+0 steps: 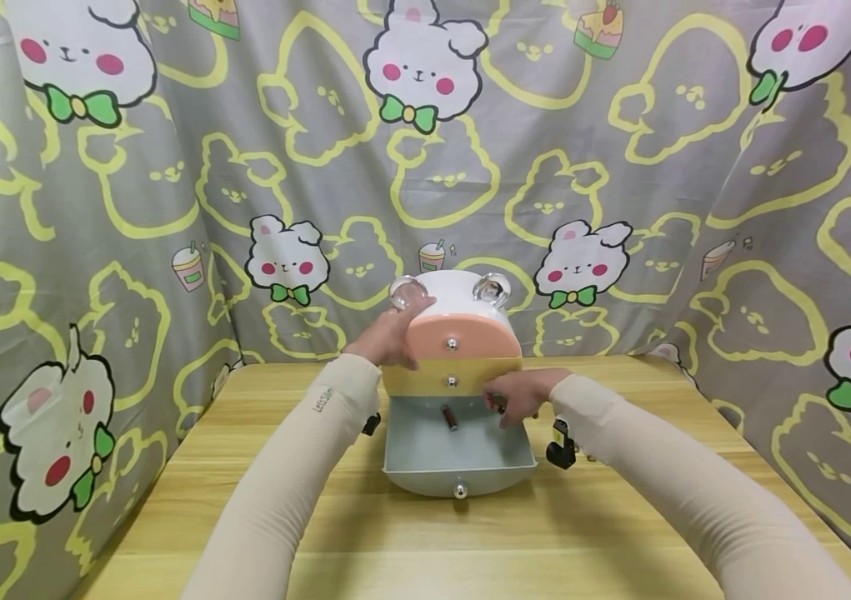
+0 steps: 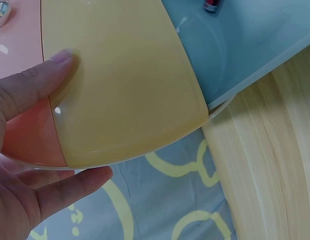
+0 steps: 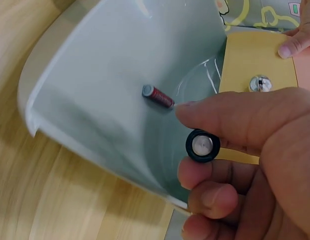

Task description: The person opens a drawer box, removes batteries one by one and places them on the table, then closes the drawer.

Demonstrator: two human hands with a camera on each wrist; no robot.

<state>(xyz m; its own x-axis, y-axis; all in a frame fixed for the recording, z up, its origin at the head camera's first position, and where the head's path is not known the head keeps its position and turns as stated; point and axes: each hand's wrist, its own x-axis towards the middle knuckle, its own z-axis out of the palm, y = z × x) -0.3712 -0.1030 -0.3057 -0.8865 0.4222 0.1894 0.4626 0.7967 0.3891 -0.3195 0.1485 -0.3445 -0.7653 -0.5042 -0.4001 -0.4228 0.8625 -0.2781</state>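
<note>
A small drawer cabinet (image 1: 458,293) with a white top stands on the table, its upper drawer front pink and its middle one yellow. Its bottom grey drawer (image 1: 425,457) is pulled out. Inside lies a dark red battery (image 3: 158,96) with a silver end. Over the drawer's right side, my right hand (image 1: 523,393) pinches a second battery (image 3: 202,145) between thumb and fingers. That one appears end-on, a silver disc in a black ring. My left hand (image 1: 387,337) rests against the cabinet's left side, thumb on the yellow drawer front (image 2: 124,85) and fingers along the side wall.
Two clear round ears (image 1: 491,288) stick up from the cabinet top. Each drawer front carries a silver knob (image 1: 460,490). Wood-grain table (image 1: 245,500) surrounds the cabinet, and a patterned grey curtain (image 1: 350,192) hangs behind and at both sides.
</note>
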